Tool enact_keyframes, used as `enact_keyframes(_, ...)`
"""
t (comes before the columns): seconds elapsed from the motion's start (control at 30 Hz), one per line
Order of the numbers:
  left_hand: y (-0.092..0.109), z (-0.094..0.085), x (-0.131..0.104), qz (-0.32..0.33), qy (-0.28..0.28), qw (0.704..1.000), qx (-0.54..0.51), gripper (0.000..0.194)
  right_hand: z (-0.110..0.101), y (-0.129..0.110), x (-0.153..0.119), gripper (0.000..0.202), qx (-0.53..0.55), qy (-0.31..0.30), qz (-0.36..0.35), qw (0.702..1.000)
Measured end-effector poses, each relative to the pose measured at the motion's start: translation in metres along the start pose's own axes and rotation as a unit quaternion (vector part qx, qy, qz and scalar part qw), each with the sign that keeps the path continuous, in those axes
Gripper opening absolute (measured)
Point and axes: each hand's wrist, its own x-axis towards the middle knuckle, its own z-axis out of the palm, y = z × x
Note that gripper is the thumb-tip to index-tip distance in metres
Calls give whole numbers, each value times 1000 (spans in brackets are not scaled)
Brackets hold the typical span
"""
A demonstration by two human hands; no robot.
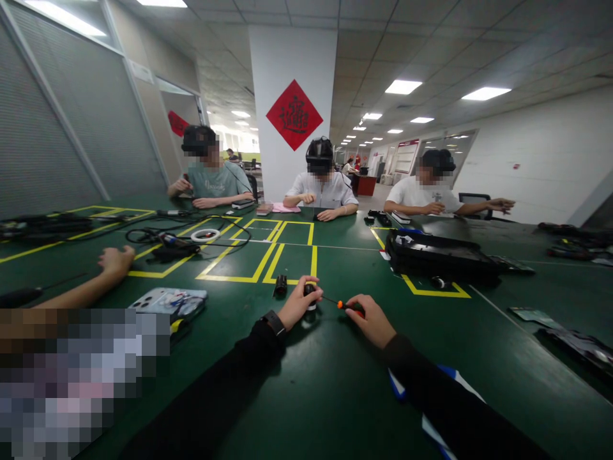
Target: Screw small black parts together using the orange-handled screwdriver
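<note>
My left hand (297,306), with a dark watch on its wrist, is closed around a small black cylindrical part (311,298) with a pale band, just above the green table (306,390). In my right hand (372,321) is a screwdriver (341,305) with an orange-and-dark handle. Its thin shaft points left at the black part; whether the tip touches it I cannot tell. A second small black cylindrical piece (280,285) stands on the table just left of my left hand.
A black open case (438,252) lies to the right. Cables (175,239) and a white ring (205,235) are at the left. A co-worker's hand (116,260) rests near a phone-like object (168,300). Blue-and-white packaging (447,372) lies under my right forearm. Three people sit opposite.
</note>
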Motion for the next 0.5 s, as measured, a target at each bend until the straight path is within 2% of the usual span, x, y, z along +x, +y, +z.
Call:
enact_keyframes(0.2, 1, 0, 0, 31, -4, 993, 111, 25, -1, -3, -2, 17, 79, -27, 12, 996)
enact_keyframes(0.4, 2, 0, -1, 22, -5, 994, 105, 23, -1, 2, 2, 26, 12, -4, 5, 1000)
enact_keyframes(0.5, 4, 1, -2, 20, -9, 995, 95, 21, -1, 3, 2, 25, -16, -6, 5, 1000)
